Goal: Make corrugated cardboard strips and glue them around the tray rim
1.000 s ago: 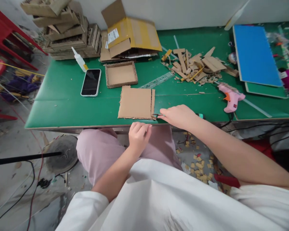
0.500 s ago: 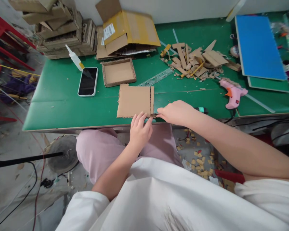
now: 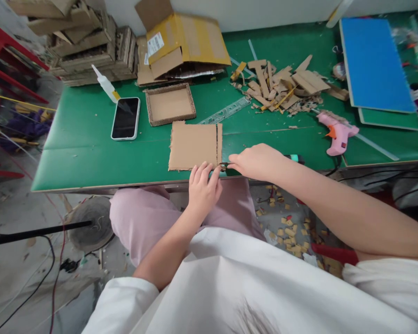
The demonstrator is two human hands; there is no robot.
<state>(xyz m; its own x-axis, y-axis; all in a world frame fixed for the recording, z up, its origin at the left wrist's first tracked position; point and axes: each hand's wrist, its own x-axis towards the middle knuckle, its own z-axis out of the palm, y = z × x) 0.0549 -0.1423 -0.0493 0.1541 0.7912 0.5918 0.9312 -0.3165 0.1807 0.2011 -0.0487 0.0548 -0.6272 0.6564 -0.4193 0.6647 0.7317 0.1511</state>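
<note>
Right hand (image 3: 256,161) is gripping a tool (image 3: 225,165), fingers closed, tip sitting at the card (image 3: 193,144)'s near-right corner. Left hand (image 3: 204,189) is resting half-open on the near edge. Card is lying at bench (image 3: 87,160) front.

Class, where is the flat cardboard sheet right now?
In the head view, the cardboard sheet lies slightly left of centre near the front edge of the green table, between the shallow tray and the left hand.
</note>
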